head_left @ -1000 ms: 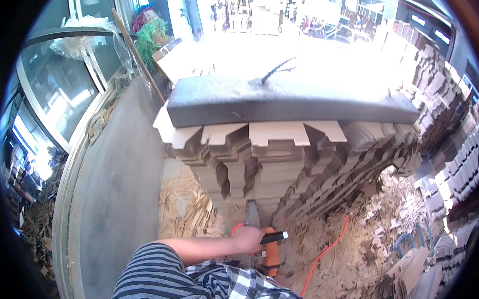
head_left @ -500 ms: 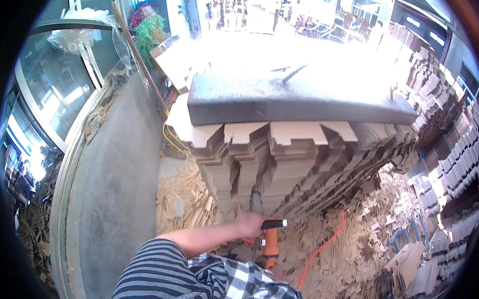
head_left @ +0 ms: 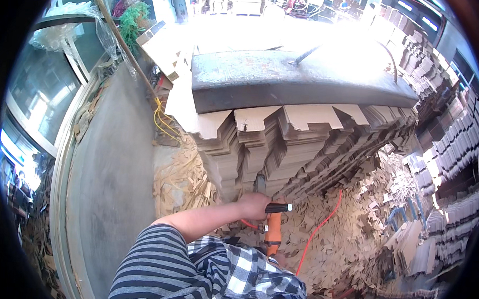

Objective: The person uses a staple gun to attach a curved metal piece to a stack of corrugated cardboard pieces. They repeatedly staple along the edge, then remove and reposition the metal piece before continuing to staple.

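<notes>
My left hand point(head_left: 254, 205) is closed around the front of an orange power tool point(head_left: 273, 230), beside its black side handle point(head_left: 277, 208). The tool's grey front end point(head_left: 260, 184) points at the lower face of a tall stack of notched cardboard sheets point(head_left: 234, 160). Whether it touches the sheets I cannot tell. At the tool's rear, a bit of my right hand point(head_left: 280, 259) shows, gripping it; my checked shirt hides most of it. A thick, dark metal slab point(head_left: 283, 93) with rod handles lies across the top of the stack.
Cardboard scraps point(head_left: 320, 242) cover the floor, crossed by a red hose or cable point(head_left: 321, 234). A low concrete wall point(head_left: 109, 171) runs along the left, below glass panes. A wooden pole point(head_left: 124, 42) leans there near yellow cord point(head_left: 161, 119). More cardboard stacks point(head_left: 455, 157) stand right.
The whole view has shifted, so stack, slab, hands and tool sit higher in the picture. My grip looks the same, and the tool still points at the stack's lower face.
</notes>
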Action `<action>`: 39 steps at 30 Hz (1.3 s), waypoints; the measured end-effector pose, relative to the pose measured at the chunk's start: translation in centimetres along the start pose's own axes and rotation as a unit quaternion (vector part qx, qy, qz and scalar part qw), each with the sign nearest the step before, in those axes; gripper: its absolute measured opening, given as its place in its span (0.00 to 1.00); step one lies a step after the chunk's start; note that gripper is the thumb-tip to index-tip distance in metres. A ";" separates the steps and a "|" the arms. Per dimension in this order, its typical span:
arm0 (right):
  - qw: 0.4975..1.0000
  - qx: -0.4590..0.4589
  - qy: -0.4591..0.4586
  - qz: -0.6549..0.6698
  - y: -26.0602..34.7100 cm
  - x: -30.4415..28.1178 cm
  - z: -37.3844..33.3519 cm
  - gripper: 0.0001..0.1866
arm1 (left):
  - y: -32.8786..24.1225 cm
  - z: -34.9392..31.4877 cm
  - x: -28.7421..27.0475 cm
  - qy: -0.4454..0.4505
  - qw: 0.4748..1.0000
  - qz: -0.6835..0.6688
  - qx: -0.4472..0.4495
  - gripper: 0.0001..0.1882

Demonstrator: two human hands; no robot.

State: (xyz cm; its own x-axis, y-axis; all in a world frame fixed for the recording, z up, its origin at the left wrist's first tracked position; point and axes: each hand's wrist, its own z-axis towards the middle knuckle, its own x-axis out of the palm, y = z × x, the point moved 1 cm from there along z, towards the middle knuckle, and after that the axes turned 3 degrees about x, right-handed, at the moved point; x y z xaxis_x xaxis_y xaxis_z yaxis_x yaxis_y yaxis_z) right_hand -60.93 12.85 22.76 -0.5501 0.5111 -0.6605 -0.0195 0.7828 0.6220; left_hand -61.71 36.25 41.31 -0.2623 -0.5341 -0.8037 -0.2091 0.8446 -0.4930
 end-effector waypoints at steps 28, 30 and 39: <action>0.998 0.055 -0.006 -0.017 -2.4 2.1 -3.6 0.18 | 1.6 0.6 -0.9 0.021 0.998 -0.057 -0.020 0.16; 0.997 0.064 -0.009 -0.040 -1.8 1.3 -3.6 0.19 | 1.4 0.8 -0.9 0.012 0.998 -0.063 -0.023 0.16; 0.990 0.053 0.098 -0.081 -1.6 -1.8 -1.0 0.22 | 1.1 1.3 0.3 -0.022 0.997 -0.071 -0.034 0.16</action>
State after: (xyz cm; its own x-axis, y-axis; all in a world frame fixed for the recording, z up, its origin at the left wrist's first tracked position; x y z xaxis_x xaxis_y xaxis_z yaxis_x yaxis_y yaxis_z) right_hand -60.80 10.36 23.40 -0.6983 0.3049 -0.6477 -0.0392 0.8871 0.4598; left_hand -60.82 37.07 40.05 -0.1844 -0.6452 -0.7414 -0.3045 0.7547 -0.5811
